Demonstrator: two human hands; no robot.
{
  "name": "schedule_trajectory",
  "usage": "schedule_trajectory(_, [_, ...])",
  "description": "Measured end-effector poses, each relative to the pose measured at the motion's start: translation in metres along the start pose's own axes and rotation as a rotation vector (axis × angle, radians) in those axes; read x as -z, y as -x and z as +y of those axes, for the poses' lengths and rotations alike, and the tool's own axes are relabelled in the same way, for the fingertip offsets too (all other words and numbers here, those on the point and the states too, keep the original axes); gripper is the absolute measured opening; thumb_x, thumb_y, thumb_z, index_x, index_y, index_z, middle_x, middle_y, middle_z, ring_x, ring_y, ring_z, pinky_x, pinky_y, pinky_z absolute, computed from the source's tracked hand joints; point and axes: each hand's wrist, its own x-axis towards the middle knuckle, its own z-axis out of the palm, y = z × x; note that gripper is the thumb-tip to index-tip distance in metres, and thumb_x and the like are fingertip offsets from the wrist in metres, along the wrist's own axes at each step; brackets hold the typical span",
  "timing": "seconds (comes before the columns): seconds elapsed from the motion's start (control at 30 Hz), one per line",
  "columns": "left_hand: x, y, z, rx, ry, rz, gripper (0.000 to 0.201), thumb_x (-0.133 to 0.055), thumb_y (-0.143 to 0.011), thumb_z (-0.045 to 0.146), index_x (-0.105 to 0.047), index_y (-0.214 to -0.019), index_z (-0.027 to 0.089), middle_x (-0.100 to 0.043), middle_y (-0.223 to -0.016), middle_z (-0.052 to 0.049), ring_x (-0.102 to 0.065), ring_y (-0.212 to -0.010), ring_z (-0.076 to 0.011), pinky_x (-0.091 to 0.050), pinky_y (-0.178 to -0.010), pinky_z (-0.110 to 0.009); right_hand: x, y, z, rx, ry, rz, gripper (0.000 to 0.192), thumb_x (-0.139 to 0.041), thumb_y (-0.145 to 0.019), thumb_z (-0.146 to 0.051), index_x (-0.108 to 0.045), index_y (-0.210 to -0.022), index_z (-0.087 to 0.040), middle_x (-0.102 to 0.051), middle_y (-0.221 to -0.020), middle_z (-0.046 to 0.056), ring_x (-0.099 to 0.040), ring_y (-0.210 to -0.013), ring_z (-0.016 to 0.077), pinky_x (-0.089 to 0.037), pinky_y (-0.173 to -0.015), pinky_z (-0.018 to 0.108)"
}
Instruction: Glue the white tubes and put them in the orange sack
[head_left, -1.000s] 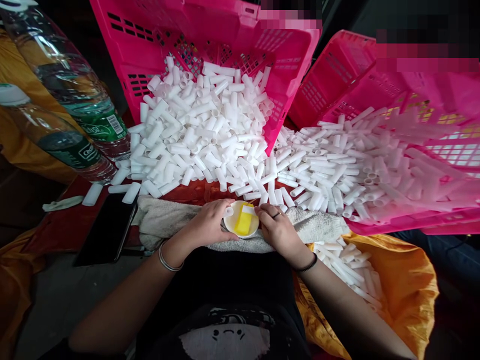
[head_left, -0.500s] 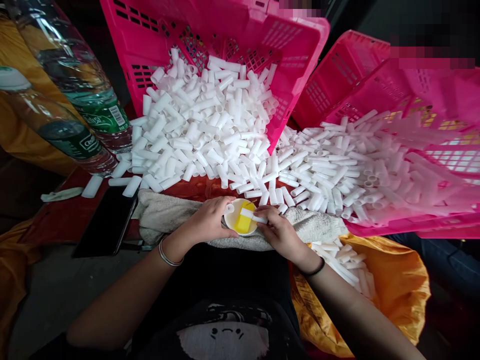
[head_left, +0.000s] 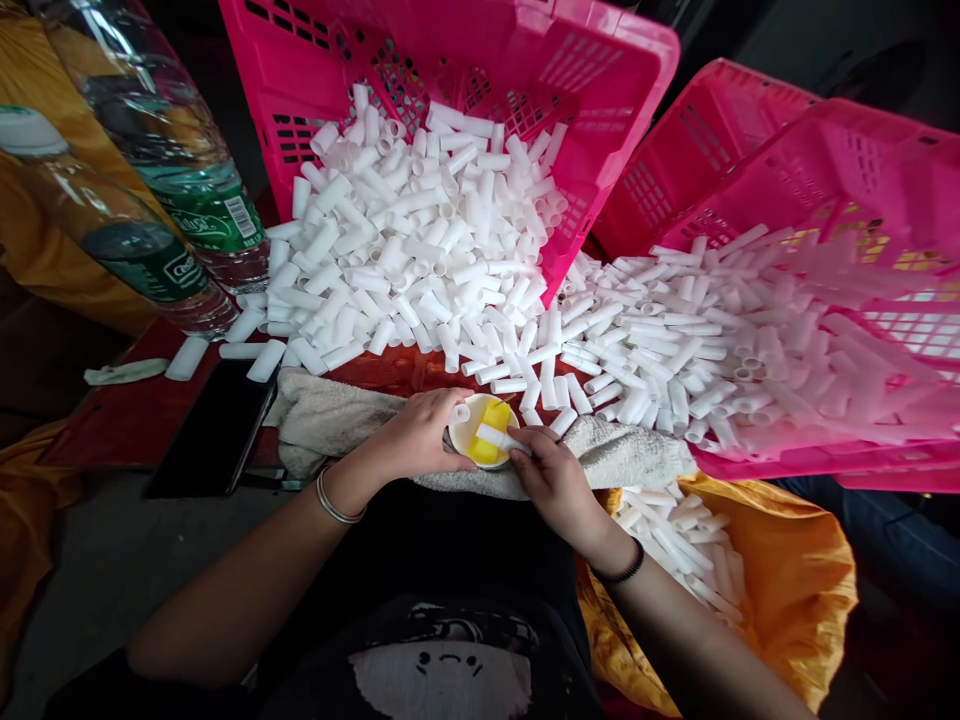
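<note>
My left hand (head_left: 426,436) is closed at the left rim of a small white bowl (head_left: 459,445). The end of a short white plastic tube (head_left: 459,413) pokes out by its fingertips; the rest is hidden. Inside the bowl sits a bright yellow block (head_left: 495,413), perhaps a sponge; its material is not clear. My right hand (head_left: 553,480) pinches another white tube (head_left: 496,438) at its right end. That tube lies slantwise across the yellow block, apparently touching it. A grey-white towel (head_left: 337,415) is bunched under and beside the bowl.
A large heap of white tubes (head_left: 427,240) spills from a tilted pink crate (head_left: 600,130). More tubes fill the pink crates (head_left: 885,170) on the right. A yellow sack (head_left: 795,560) holds tubes by my right arm. Water bottles (head_left: 217,225) and a phone (head_left: 217,430) are on the left.
The tube in my right hand has shifted slightly left and down over the yellow block. My left hand stays at the bowl. The camera view has moved a little.
</note>
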Motion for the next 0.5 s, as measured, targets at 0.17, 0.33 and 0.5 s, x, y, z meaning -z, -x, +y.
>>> schedule_trajectory(0.17, [0.0001, 0.0004, 0.0008, 0.006, 0.005, 0.009, 0.091, -0.092, -0.057, 0.044, -0.049, -0.133, 0.019, -0.061, -0.132, -0.016, -0.059, -0.119, -0.0353, -0.049, -0.101, -0.050, -0.0063, 0.0066, -0.0034, 0.063, -0.009, 0.060, 0.017, -0.055, -0.094, -0.022, -0.067, -0.105, -0.021, -0.064, -0.104, 0.012, -0.064, -0.099, 0.0232, -0.058, -0.083, 0.039])
schedule_trajectory(0.33, [0.0009, -0.0005, 0.0017, -0.016, -0.022, -0.001, 0.089, -0.091, -0.059, 0.043, -0.048, -0.132, 0.018, -0.061, -0.130, -0.017, -0.061, -0.116, -0.0347, -0.051, -0.098, -0.049, -0.0085, 0.0080, -0.0042, -0.155, -0.157, 0.077, 0.019, -0.058, -0.094, -0.031, -0.066, -0.108, -0.022, -0.067, -0.096, 0.008, -0.066, -0.085, 0.0208, -0.059, -0.073, 0.036])
schedule_trajectory(0.5, [-0.0004, 0.0000, -0.0017, -0.018, -0.015, -0.003, 0.091, -0.091, -0.059, 0.044, -0.046, -0.134, 0.018, -0.059, -0.134, -0.017, -0.059, -0.121, -0.0353, -0.049, -0.101, -0.051, -0.0111, 0.0074, -0.0044, 0.063, -0.068, 0.139, 0.013, -0.059, -0.092, -0.023, -0.067, -0.102, -0.023, -0.061, -0.101, 0.009, -0.063, -0.095, 0.0215, -0.057, -0.080, 0.038])
